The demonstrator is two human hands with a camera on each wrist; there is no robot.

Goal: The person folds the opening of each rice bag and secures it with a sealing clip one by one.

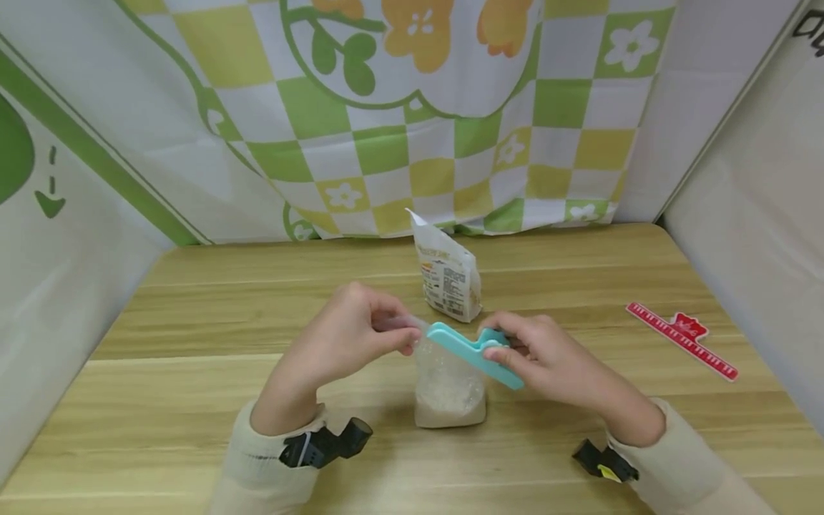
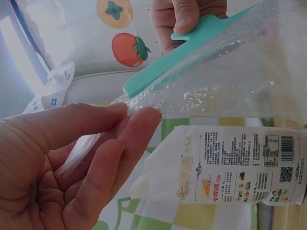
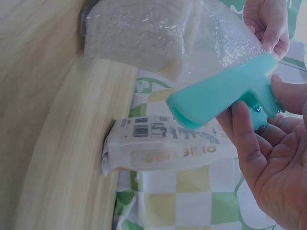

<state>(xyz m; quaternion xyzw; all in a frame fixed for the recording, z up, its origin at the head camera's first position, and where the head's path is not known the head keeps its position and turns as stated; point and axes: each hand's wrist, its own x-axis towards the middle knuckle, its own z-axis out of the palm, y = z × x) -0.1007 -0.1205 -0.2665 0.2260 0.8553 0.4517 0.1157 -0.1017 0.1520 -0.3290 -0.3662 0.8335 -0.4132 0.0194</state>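
Note:
A clear plastic bag stands on the table, its lower part filled with pale grains. My left hand pinches the bag's gathered top corner between thumb and fingers. With my right hand I grip the handle of a turquoise bag clip, thumb on one side and fingers on the other. The clip's long bar slants over the bag's upper part, its far end close to my left fingertips. In the left wrist view, the clip lies along the bag's edge; whether its bars are fully closed, I cannot tell.
Behind the clear bag stands a white printed packet with a slanted top. A red clip with a row of white marks lies on the right side of the wooden table. A checked green and yellow cloth hangs at the back.

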